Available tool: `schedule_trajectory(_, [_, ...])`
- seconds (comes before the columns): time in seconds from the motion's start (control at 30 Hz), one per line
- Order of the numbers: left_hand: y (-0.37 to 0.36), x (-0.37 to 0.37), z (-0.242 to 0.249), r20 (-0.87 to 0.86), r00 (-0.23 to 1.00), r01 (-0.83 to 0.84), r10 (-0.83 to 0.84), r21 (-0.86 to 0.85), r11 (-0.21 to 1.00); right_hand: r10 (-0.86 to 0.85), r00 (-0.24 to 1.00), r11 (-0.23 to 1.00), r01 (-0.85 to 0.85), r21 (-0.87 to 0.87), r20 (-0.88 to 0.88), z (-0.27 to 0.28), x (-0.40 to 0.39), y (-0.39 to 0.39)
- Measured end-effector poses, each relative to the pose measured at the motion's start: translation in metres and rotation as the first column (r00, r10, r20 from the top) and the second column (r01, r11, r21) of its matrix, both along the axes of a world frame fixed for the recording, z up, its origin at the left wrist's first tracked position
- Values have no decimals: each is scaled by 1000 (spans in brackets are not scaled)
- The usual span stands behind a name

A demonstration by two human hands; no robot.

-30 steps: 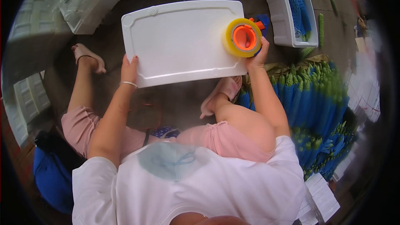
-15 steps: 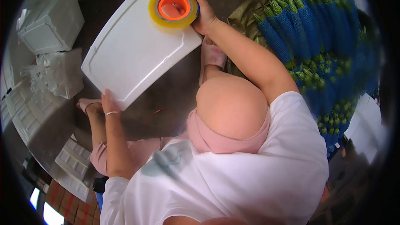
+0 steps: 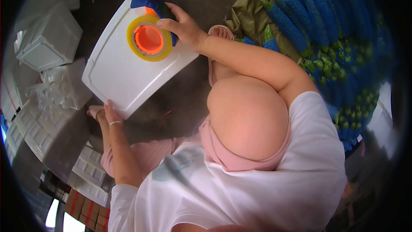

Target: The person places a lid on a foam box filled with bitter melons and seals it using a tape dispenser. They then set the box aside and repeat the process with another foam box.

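A white foam box (image 3: 116, 75) with a smooth lid stands on the floor in front of me, between my legs. My right hand (image 3: 186, 28) is closed around the blue handle of a tape dispenser (image 3: 143, 0), its thumb on top. The dispenser has an orange hub and a large yellowish roll of clear tape (image 3: 134, 45), and it overlaps the upper part of the lid. At the box's near left corner, my left hand (image 3: 112, 115) holds the edge, fingertips on the lid and the palm out of sight.
To the right lie piles of bitter gourds (image 3: 294, 21) in blue net sleeves, beside a crumpled olive sheet (image 3: 253, 6). More white foam boxes (image 3: 53, 38) and clear plastic bags (image 3: 53, 88) are on the left. Cardboard boxes (image 3: 88, 208) are stacked at the lower left.
My right hand has carried the tape dispenser leftward and down across the lid, turning it so its blue and orange head shows at the upper left. My left hand stays at the corner.
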State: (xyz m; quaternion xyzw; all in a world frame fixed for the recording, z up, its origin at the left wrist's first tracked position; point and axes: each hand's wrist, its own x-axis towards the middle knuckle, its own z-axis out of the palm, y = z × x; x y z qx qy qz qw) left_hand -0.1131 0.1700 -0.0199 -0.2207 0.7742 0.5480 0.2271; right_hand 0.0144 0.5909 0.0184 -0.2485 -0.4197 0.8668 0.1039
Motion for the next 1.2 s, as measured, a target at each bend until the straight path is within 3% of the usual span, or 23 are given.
schedule_trajectory(0.07, [-2, 2, 2, 7, 999, 43, -43, 38, 998, -16, 998, 989, 5, 147, 69, -17, 5, -5])
schedule_trajectory(0.17, [-14, -2, -9, -6, 996, 95, -94, 50, 994, -9, 1000, 984, 5, 176, 25, -27, 16, -10])
schedule_trajectory(0.3, [3, 7, -4, -25, 1000, 6, -4, 72, 997, 16, 998, 965, -33, 259, 64, -42, 17, -2])
schedule_trajectory(0.47, [12, 7, -1, -9, 999, 34, -33, 55, 998, 18, 990, 990, -38, 138, 140, -19, 5, 4])
schedule_trajectory(0.53, [10, 8, -6, -9, 999, 43, -43, 193, 980, 43, 984, 985, -70, 155, 174, -8, -2, 8])
schedule_trajectory(0.6, [20, 10, 1, 3, 1000, 5, -5, 203, 979, 120, 984, 963, -147, 227, 129, 28, -14, -3])
schedule_trajectory(0.67, [19, 8, -1, 73, 997, -52, 33, 268, 962, 290, 951, 741, -292, 605, 103, 58, -33, -19])
schedule_trajectory(0.73, [21, 5, 9, 97, 993, -95, 70, 285, 954, 536, 822, 431, -461, 776, 191, 77, -61, -38])
schedule_trajectory(0.77, [21, 4, 13, 136, 990, -96, 47, 374, 923, 625, 726, 168, -483, 859, 286, 91, -77, -53])
schedule_trajectory(0.8, [21, 5, 12, 171, 985, -98, 19, 463, 881, 696, 665, 19, -397, 918, 273, 97, -93, -74])
schedule_trajectory(0.83, [19, 7, 4, 179, 982, -136, 56, 477, 868, 747, 594, -52, -394, 918, 298, 100, -108, -96])
schedule_trajectory(0.9, [17, 10, -13, -7, 997, -75, 82, 342, 937, 806, 484, -156, -383, 910, 342, 97, -129, -131])
schedule_trajectory(0.93, [17, 12, -8, -165, 986, 7, -11, -26, 1000, 834, 458, -174, -309, 935, 306, 88, -137, -146])
schedule_trajectory(1.0, [12, 15, 13, -573, 771, -14, -280, -454, 891, 877, 390, -205, -225, 952, 281, 70, -149, -164])
schedule_trajectory(1.03, [12, 14, 32, -628, 778, -68, -18, -113, 991, 862, 420, -228, -182, 957, 285, 61, -149, -166])
schedule_trajectory(1.07, [8, 10, 39, -624, 781, -99, 16, -97, 990, 844, 454, -249, -138, 959, 285, 56, -149, -166])
schedule_trajectory(1.1, [4, 6, 43, -338, 916, -86, 218, 366, 927, 829, 464, -259, -178, 949, 313, 56, -150, -166])
schedule_trajectory(1.13, [-1, 3, 52, 21, 969, -180, 245, 738, 650, 836, 442, -276, -176, 945, 326, 54, -151, -166])
schedule_trajectory(1.2, [1, -5, 68, 113, 979, -192, 168, 779, 597, 844, 434, -277, -147, 950, 313, 57, -149, -166])
